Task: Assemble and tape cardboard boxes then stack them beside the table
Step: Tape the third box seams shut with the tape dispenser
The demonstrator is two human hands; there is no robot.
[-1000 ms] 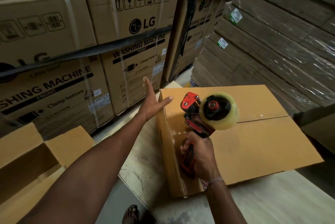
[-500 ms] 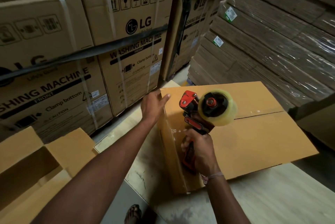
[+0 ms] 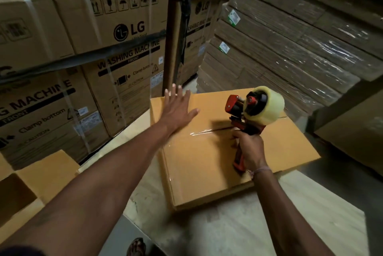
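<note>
- Here, at the left, our left hand (image 3: 177,110) lies flat with fingers spread on the far-left corner of the cardboard box (image 3: 207,158), which sits on the table (image 3: 228,228); if we ease off, the flaps may spring apart.
- At the seam, the tape strip (image 3: 201,132) already looks wrinkled, so it could bond poorly.
- At the right, our right hand (image 3: 249,150) grips the tape dispenser (image 3: 251,110) handle; a tilted pull might steer tape off the seam.

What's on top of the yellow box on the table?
The left hand lies flat on the box, and the tape dispenser, held by the right hand, touches its seam. What's inside is hidden.
</note>
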